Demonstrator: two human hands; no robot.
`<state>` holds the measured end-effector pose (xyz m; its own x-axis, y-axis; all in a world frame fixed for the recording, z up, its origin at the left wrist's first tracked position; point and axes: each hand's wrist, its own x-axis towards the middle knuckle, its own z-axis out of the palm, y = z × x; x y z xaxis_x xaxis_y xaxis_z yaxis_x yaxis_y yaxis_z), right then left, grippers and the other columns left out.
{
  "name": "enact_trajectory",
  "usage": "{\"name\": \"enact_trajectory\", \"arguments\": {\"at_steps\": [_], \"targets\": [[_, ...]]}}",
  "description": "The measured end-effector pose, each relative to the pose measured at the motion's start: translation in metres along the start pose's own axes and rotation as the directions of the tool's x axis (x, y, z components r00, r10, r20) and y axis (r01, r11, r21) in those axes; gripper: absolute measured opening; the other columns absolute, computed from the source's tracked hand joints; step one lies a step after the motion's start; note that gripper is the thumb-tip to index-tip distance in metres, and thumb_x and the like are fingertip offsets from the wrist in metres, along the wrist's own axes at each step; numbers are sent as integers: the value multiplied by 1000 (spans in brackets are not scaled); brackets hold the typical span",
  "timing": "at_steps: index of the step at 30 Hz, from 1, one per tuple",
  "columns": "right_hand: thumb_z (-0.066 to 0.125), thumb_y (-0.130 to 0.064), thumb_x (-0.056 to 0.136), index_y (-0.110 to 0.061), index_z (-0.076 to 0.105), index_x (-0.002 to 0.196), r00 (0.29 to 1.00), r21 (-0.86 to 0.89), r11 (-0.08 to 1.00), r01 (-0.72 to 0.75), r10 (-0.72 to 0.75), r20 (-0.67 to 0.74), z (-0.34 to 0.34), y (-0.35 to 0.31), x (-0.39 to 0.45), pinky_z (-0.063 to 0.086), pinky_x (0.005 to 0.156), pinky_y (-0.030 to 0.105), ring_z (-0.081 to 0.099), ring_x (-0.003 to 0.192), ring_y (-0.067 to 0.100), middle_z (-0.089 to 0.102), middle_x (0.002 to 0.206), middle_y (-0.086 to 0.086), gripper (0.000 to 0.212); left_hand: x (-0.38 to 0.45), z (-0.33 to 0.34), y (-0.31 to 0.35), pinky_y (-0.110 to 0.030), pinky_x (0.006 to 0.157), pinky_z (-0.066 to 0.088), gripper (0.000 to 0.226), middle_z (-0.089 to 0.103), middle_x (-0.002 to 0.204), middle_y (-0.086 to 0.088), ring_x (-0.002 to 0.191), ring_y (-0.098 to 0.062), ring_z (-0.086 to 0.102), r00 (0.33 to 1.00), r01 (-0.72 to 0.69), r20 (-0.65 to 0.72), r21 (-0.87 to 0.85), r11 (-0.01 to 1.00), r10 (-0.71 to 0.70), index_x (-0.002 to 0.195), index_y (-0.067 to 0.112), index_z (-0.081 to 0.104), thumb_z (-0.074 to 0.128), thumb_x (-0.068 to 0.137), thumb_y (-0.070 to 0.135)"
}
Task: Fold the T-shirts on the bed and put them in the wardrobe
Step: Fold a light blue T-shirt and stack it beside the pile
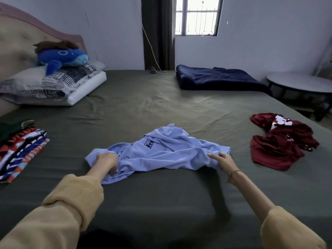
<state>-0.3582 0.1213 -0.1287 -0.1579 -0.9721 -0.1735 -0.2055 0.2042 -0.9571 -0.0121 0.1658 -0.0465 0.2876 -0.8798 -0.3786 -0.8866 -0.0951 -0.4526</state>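
Note:
A crumpled light blue T-shirt [161,150] with a dark print lies in the middle of the olive-green bed [143,105]. My left hand [107,163] is closed on the shirt's left edge. My right hand [221,161] grips the cloth at its right edge, with the index finger stretched out over it. A crumpled dark red T-shirt [280,141] lies loose at the right. At the left edge sits a stack of folded T-shirts [19,148], striped red, blue and white ones with a dark green one on top. No wardrobe is in view.
Pillows [53,83] with a blue plush toy [62,57] lie at the headboard, back left. A folded navy blanket [215,78] rests at the far side near the window. A round table [301,83] stands beyond the bed's right edge.

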Motion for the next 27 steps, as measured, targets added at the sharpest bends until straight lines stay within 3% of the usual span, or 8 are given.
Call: {"name": "enact_trajectory", "arguments": {"at_steps": [4,7,10,13,16,19,22,27], "targets": [[72,-27,81,-10,55,71,994,-230,973,28,-3,109,4,0,-1,35,52,14,45,68,12,49,68,-1,27,-4,2,5,-23,98,37,62,38,144,2,134,-15,37,999,-50,11,37,998,50,140,20,36,60,88,42],[77,-55,60,-15,51,80,979,-423,906,0,87,186,8,12,-4,38,68,25,47,85,16,50,82,-3,52,-8,6,6,-25,104,37,62,35,146,-1,132,-16,39,996,-66,67,79,995,61,139,17,37,61,87,39],[65,-82,47,-20,58,78,986,-422,904,-68,124,107,7,34,5,39,83,38,56,86,24,60,85,0,69,-12,5,5,-24,98,40,64,26,149,-1,134,-15,35,995,-78,75,83,994,72,143,15,29,61,89,28],[69,-48,75,-15,62,68,994,-460,887,32,18,104,7,35,4,42,81,38,61,83,26,64,71,1,34,-19,1,6,-23,92,41,64,23,148,-1,135,-15,34,997,-61,56,87,994,56,143,15,27,61,89,25],[71,-10,80,-4,57,76,988,-419,902,102,-43,148,7,24,-7,38,61,22,50,79,17,54,78,7,15,-18,2,8,-24,87,40,64,26,147,0,134,-16,36,997,-37,71,86,996,31,143,14,29,62,89,22],[72,0,76,1,58,103,993,-326,941,91,-60,104,4,21,-14,43,71,23,52,90,18,58,96,7,31,-16,4,9,-22,83,40,66,34,144,4,129,-13,43,998,-7,67,94,996,1,143,15,28,63,88,24],[68,6,78,-6,56,100,992,-186,980,74,-54,113,4,14,-24,44,58,9,54,85,16,58,88,0,28,-11,9,7,-19,85,40,58,40,138,6,125,-11,47,997,-15,73,95,995,9,138,17,35,63,88,24],[71,-21,81,-11,60,98,990,-50,998,-40,46,136,1,17,-29,45,84,28,57,100,18,61,106,3,22,-2,18,7,-21,93,41,43,46,134,7,123,-13,48,995,-17,97,48,999,12,128,21,48,61,89,32]]}}
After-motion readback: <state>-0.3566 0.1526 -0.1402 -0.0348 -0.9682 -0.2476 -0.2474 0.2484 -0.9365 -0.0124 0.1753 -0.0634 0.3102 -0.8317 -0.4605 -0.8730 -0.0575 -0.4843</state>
